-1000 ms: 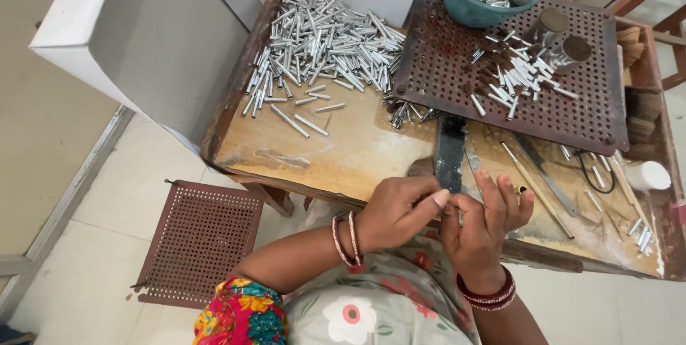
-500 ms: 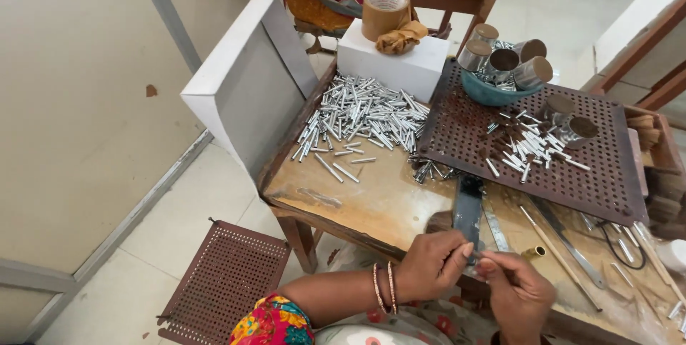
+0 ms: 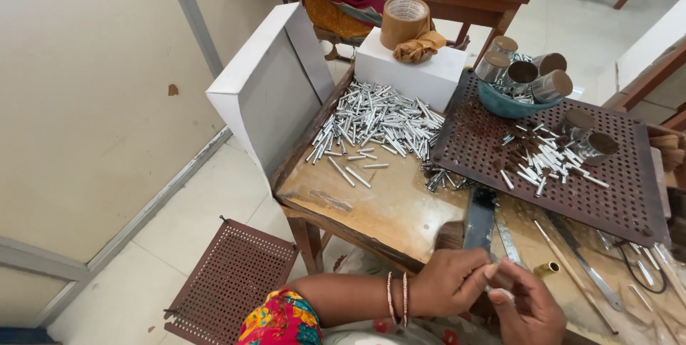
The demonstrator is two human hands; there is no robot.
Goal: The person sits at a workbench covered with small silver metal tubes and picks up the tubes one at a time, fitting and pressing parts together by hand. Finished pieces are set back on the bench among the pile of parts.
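Since a second ago both hands slid toward the tabletop's near edge. Left hand (image 3: 451, 282) and right hand (image 3: 525, 303) pinch what looks like one small tube (image 3: 500, 273); big tube pile (image 3: 379, 123) mid-tabletop sits unworked, fewer on perforated tray (image 3: 629, 202).

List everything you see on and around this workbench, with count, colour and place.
Metal tubes: large pile, silver, bench top left.
Perforated tray: one, dark brown, bench right, scattered tubes on it.
Bowl: one, teal, tray's far edge, holding small cans.
White box: one, behind the pile.
Tape roll: one, brown, on the white box.
Open carton: one, white, bench's left edge.
Perforated panel: one, brown, on the floor.
Scissors: one, dark, bench right.
Left hand: pinching a small piece, too hidden to identify.
Right hand: fingertips meet the left's.
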